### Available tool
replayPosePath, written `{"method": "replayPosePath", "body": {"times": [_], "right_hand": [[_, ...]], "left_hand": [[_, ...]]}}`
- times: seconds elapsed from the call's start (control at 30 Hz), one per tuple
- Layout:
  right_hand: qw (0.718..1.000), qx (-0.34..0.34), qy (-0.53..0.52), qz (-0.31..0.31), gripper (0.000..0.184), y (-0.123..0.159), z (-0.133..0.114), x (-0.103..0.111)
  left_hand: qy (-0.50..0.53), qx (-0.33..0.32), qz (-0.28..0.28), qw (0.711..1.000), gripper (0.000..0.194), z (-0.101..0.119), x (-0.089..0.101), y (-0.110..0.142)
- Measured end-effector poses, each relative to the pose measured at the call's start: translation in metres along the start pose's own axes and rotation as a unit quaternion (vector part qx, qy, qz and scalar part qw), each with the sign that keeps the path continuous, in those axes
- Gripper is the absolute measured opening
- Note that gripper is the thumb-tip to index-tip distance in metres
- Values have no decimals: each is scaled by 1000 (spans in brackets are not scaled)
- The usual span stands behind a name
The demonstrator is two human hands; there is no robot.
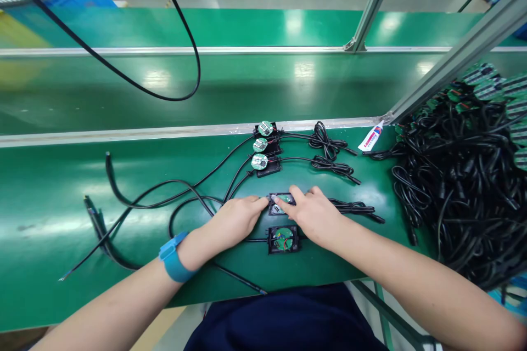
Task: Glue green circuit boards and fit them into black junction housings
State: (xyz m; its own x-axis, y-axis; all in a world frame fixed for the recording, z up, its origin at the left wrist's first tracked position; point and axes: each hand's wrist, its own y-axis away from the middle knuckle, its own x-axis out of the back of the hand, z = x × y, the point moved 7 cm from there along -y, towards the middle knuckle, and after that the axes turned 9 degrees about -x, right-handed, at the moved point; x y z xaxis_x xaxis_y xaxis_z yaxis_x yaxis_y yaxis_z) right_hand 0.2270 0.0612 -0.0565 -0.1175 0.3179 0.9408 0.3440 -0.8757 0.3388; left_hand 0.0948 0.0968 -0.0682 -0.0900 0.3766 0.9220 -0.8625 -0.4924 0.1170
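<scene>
From where I stand, the nearest thing on the green tabletop [49, 192] is an open black box [283, 252] with a round green circuit board [283, 237] lying inside it. Just beyond it sits the box being worked on [270, 210], right in front of the person, a small board [276, 209] showing between the fingers.

The left hand [236, 222], a blue band [177, 260] at its wrist, has its fingers drawn together at the box's left end; whether they pinch the box or its cable, I can't tell. The right hand [317, 216] is half curled over the right end, a finger stretched across the board — I can't make out a firm grip there either.

I'd judge the box light and stiff, its board and thin wires the fragile part, so it's best held by the outer walls. The cables look springy and could tug it askew.

Farther on, three round boards [259, 162] sit by black boxes in a row, their cables trailing left and bundled right. Then comes a white tube [370, 137] near the metal rail [206, 131], with a great tangle of black cables [461, 175] to the right.
</scene>
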Motion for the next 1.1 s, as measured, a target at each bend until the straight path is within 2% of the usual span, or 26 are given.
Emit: {"method": "replayPosePath", "body": {"times": [0.1,0.23,0.37,0.5,0.73,0.93,1.1], "right_hand": [[1000,-7,6,3,55,0,-1,-1],[1000,-4,2,13,55,0,-4,-2],[1000,-9,-9,13,57,0,-5,-3],[1000,-20,-6,10,62,0,-5,-2],[1000,-21,3,0,62,-2,-4,-5],[1000,-19,22,-9,63,-4,-9,-4],[999,-37,4,-34,56,-7,-8,5]], "left_hand": [[105,-26,71,992,24,-8,7,2],[158,-16,138,978,21,-15,6,7],[139,-24,168,976,18,-11,0,12],[66,-39,188,979,16,-3,0,15],[28,-35,121,992,26,-5,-1,11],[-86,5,37,996,24,1,-7,6],[-164,-3,43,985,21,13,-5,2]]}}
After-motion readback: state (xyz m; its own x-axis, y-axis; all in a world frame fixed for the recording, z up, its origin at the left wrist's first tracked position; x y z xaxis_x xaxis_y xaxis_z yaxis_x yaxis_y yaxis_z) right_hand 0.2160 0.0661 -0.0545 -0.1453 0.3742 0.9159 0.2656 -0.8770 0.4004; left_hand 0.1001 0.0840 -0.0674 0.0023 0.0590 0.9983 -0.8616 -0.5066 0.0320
